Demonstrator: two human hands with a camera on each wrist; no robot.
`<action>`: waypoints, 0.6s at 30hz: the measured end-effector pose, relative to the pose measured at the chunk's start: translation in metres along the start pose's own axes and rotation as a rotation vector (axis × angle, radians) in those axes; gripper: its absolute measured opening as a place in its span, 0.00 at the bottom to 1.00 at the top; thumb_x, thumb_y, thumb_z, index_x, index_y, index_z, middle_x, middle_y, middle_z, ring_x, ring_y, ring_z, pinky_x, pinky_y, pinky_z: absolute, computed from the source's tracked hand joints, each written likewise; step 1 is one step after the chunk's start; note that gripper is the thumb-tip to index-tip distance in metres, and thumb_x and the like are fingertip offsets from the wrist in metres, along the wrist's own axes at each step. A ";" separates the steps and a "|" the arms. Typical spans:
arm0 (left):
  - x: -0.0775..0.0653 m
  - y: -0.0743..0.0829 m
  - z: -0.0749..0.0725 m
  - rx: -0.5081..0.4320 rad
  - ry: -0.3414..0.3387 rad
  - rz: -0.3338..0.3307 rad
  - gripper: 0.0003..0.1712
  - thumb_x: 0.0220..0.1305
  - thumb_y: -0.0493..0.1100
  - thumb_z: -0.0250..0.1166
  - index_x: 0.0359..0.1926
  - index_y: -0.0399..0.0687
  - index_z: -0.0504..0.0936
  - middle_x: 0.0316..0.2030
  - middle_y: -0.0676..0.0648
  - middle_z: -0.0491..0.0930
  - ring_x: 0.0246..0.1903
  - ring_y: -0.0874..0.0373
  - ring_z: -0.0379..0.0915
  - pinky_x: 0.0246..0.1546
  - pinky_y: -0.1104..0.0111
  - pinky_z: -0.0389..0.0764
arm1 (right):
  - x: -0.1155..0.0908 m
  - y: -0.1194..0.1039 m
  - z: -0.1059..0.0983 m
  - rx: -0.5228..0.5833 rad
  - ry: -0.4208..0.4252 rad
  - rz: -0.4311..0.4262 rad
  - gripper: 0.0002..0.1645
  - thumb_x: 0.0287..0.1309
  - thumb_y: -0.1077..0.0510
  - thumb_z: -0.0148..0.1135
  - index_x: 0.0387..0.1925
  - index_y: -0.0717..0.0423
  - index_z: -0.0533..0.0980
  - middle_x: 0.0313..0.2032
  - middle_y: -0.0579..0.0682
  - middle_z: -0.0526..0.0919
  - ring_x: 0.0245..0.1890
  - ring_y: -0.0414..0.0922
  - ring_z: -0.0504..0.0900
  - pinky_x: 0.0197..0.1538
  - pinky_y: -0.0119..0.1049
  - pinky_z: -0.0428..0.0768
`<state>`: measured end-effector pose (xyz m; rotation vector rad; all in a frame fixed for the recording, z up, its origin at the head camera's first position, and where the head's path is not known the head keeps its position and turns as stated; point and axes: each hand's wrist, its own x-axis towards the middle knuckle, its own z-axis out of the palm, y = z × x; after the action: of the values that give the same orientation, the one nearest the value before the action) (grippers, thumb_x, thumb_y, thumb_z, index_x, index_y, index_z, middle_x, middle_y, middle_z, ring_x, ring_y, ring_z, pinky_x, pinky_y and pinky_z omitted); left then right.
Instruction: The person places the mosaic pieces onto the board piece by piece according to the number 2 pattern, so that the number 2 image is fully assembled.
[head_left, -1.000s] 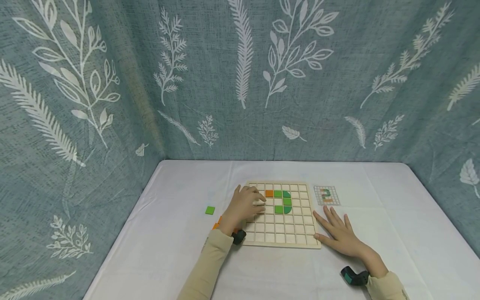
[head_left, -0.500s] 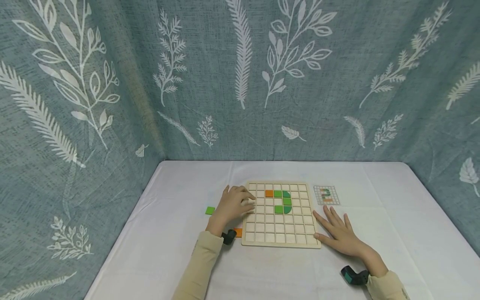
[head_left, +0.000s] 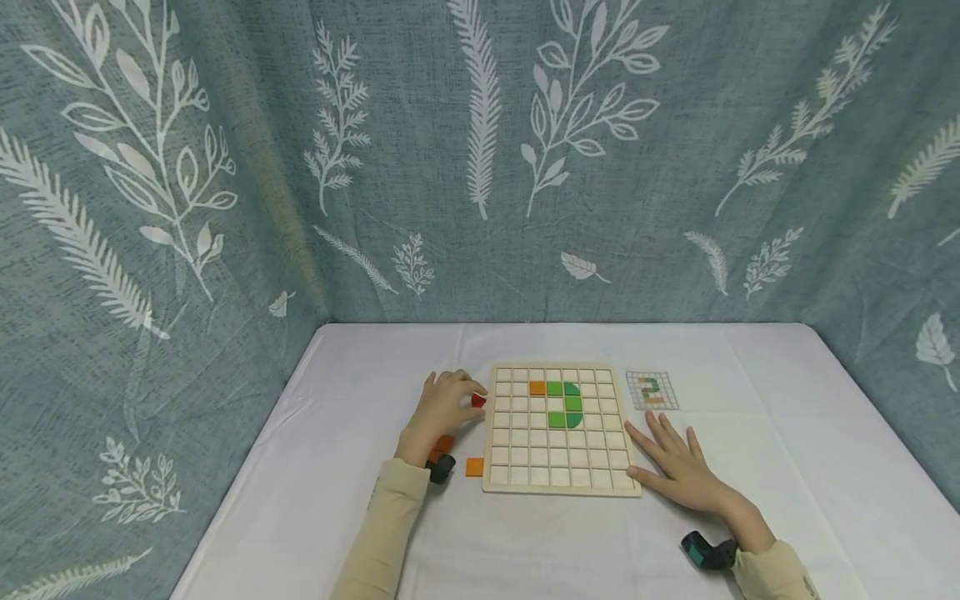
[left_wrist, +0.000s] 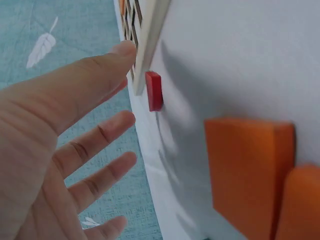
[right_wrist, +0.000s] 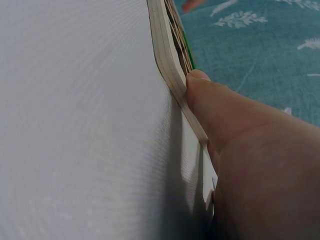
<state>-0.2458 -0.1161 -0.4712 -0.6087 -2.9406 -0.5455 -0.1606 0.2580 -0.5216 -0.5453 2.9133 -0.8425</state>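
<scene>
A wooden grid board lies on the table, with an orange tile and several green tiles in its upper cells. My left hand hovers left of the board, fingers spread and holding nothing. A small red tile lies by the board's left edge, near the thumb and fingers; in the left wrist view the red tile sits apart from the fingertips. My right hand lies with fingers extended, its thumb and index finger touching the board's right edge.
Orange tiles lie left of the board's lower corner, and more orange pieces lie partly under the left wrist. A small pattern card with a coloured figure lies right of the board. A patterned curtain hangs behind the table.
My left hand has moved left from over the board to beside it. The red tile now shows, while the loose green tile has become covered. My right hand has stayed still.
</scene>
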 end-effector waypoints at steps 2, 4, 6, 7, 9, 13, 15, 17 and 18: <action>0.000 -0.001 -0.001 -0.002 -0.005 -0.018 0.18 0.48 0.50 0.72 0.42 0.54 0.85 0.43 0.49 0.78 0.52 0.45 0.70 0.63 0.38 0.53 | 0.000 -0.001 0.000 0.001 0.001 -0.002 0.41 0.59 0.40 0.54 0.69 0.48 0.57 0.70 0.65 0.44 0.69 0.65 0.38 0.64 0.65 0.26; 0.000 -0.002 -0.001 0.003 -0.007 -0.034 0.18 0.48 0.50 0.72 0.42 0.54 0.85 0.43 0.48 0.78 0.52 0.44 0.69 0.63 0.39 0.53 | 0.000 -0.001 -0.001 0.004 0.003 -0.003 0.41 0.59 0.40 0.54 0.69 0.48 0.57 0.70 0.66 0.44 0.69 0.66 0.38 0.64 0.65 0.26; 0.000 -0.003 0.000 0.007 -0.009 -0.048 0.18 0.48 0.50 0.72 0.42 0.53 0.85 0.43 0.48 0.78 0.52 0.44 0.69 0.63 0.38 0.52 | -0.001 -0.002 -0.001 0.007 0.004 -0.003 0.41 0.58 0.40 0.55 0.69 0.49 0.57 0.70 0.66 0.44 0.69 0.66 0.38 0.64 0.66 0.26; 0.000 -0.004 0.000 0.014 -0.009 -0.052 0.18 0.48 0.50 0.72 0.42 0.53 0.85 0.44 0.47 0.78 0.53 0.43 0.69 0.63 0.38 0.52 | -0.001 -0.002 -0.001 0.009 0.004 -0.004 0.41 0.58 0.40 0.55 0.69 0.49 0.57 0.70 0.66 0.44 0.69 0.66 0.38 0.64 0.66 0.26; 0.001 -0.005 0.000 0.027 -0.008 -0.062 0.19 0.48 0.51 0.72 0.42 0.53 0.84 0.45 0.47 0.78 0.53 0.42 0.68 0.62 0.38 0.52 | -0.001 -0.002 -0.001 0.010 0.003 -0.004 0.41 0.59 0.40 0.55 0.69 0.49 0.57 0.70 0.66 0.44 0.69 0.66 0.38 0.64 0.66 0.26; 0.002 -0.007 -0.001 0.056 -0.011 -0.076 0.19 0.48 0.53 0.72 0.42 0.53 0.84 0.46 0.45 0.77 0.54 0.41 0.68 0.62 0.37 0.54 | -0.001 -0.001 -0.001 0.006 0.004 -0.006 0.41 0.59 0.40 0.54 0.69 0.49 0.57 0.70 0.66 0.44 0.69 0.66 0.38 0.64 0.65 0.26; 0.003 -0.007 -0.001 0.065 -0.017 -0.082 0.19 0.49 0.53 0.71 0.43 0.53 0.84 0.47 0.45 0.77 0.54 0.41 0.67 0.62 0.38 0.54 | -0.001 0.000 0.000 0.004 0.006 -0.009 0.41 0.59 0.40 0.54 0.69 0.48 0.57 0.70 0.65 0.44 0.69 0.65 0.38 0.64 0.65 0.26; 0.003 -0.007 -0.001 0.072 -0.022 -0.086 0.19 0.49 0.53 0.71 0.42 0.53 0.84 0.47 0.45 0.77 0.54 0.41 0.67 0.62 0.38 0.54 | 0.000 0.001 0.000 0.003 0.008 -0.011 0.41 0.59 0.40 0.54 0.69 0.48 0.56 0.70 0.65 0.44 0.69 0.65 0.38 0.64 0.65 0.26; 0.004 -0.007 -0.001 0.072 -0.025 -0.088 0.18 0.50 0.52 0.71 0.42 0.52 0.84 0.47 0.45 0.77 0.54 0.41 0.67 0.62 0.38 0.54 | 0.000 0.001 0.000 0.004 0.008 -0.011 0.41 0.59 0.40 0.54 0.69 0.48 0.56 0.70 0.65 0.44 0.69 0.65 0.38 0.64 0.65 0.26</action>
<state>-0.2519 -0.1211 -0.4724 -0.4839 -3.0069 -0.4409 -0.1606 0.2587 -0.5221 -0.5594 2.9180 -0.8537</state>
